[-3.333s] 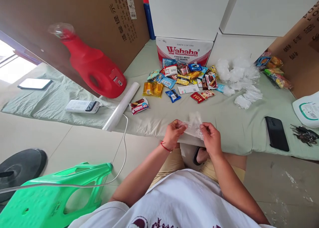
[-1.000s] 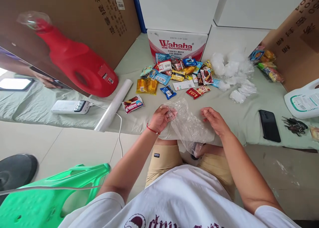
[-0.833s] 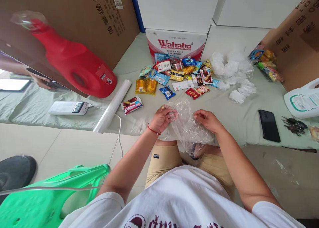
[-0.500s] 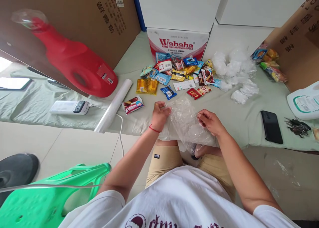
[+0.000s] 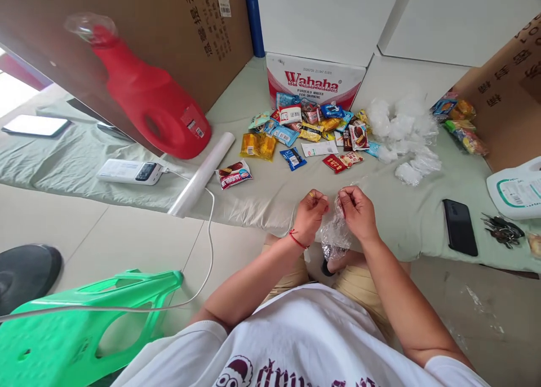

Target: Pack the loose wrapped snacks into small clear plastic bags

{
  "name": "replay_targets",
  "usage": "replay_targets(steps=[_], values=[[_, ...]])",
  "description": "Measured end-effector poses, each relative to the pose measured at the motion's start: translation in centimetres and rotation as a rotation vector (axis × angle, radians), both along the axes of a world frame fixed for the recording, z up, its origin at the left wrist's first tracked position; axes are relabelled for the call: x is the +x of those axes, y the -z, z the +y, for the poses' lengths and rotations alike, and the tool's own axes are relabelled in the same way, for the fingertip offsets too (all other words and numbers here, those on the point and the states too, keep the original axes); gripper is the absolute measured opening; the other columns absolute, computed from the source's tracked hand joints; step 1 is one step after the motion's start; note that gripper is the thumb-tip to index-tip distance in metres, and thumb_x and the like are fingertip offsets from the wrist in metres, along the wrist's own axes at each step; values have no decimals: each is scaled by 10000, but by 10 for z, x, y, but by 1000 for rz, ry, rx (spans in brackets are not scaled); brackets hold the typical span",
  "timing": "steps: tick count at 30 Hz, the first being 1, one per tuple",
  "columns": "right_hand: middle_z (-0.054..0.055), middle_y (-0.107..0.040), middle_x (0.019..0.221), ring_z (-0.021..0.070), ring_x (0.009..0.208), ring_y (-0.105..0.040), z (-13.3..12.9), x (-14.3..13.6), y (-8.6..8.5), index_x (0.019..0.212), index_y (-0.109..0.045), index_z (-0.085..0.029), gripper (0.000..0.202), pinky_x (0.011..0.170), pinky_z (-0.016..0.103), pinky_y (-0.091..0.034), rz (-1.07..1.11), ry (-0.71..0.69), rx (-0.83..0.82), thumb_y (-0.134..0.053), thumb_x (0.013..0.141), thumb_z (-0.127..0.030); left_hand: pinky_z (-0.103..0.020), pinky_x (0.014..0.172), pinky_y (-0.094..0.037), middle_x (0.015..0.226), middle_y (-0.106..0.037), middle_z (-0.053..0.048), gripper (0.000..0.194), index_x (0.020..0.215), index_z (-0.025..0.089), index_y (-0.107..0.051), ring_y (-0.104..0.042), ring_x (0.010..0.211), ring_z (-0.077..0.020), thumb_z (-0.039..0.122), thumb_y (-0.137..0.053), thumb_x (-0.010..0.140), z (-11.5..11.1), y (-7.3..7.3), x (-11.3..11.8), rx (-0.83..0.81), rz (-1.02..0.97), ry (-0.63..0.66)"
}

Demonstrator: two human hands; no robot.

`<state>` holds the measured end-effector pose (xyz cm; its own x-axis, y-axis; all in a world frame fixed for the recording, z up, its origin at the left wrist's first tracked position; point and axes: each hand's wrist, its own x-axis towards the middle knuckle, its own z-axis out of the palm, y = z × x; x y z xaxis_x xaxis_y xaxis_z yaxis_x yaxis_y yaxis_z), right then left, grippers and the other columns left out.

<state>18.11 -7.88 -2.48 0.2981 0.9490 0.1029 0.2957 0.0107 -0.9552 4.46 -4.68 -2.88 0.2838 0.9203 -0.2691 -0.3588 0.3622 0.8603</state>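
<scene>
Just past the front edge of the cloth-covered surface, a piece of thin clear plastic film [image 5: 336,238] hangs bunched between my two hands. My right hand [image 5: 358,211] is closed, with thumb and fingers pinching the gathered top of the film. Close beside it, my left hand [image 5: 311,213] is closed too, its fingertips pinched at the film's left side; the exact grip is partly hidden. Beyond the hands lie a red snack packet [image 5: 333,163], a blue packet [image 5: 293,158] and a heap of wrapped snacks [image 5: 310,130].
Crumpled clear plastic [image 5: 408,128] lies right of the snacks. A plastic roll [image 5: 203,173], power bank [image 5: 129,172] and red jug [image 5: 158,111] are at left. A black phone [image 5: 460,227], keys [image 5: 502,230] and white jug [image 5: 518,190] sit at right. A green stool [image 5: 97,325] stands below left.
My hands have come together, my left hand moving right. The film, spread between them before, is now bunched into a narrow hanging clump. The camera view has shifted slightly.
</scene>
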Motion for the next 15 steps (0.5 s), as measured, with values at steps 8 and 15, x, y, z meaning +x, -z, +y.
replay_targets(steps=[8,15], values=[[-14,-633,746,137,617,-531,1,3,-1,951,-623,-221,305,613,266,-442,-131,43,30,-574,972,-522,-228,606,-392,677,-540,30,376,753,189,-539,-483,634,-95,477,-777,790,4,-8,4,-5,17,206],[17,-680,805,175,693,-579,4,3,-4,968,-645,-234,314,680,294,-459,-260,56,7,-539,983,-529,-232,672,-416,763,-549,22,348,743,195,-542,-495,722,-107,417,-809,733,8,-1,8,1,-52,143]])
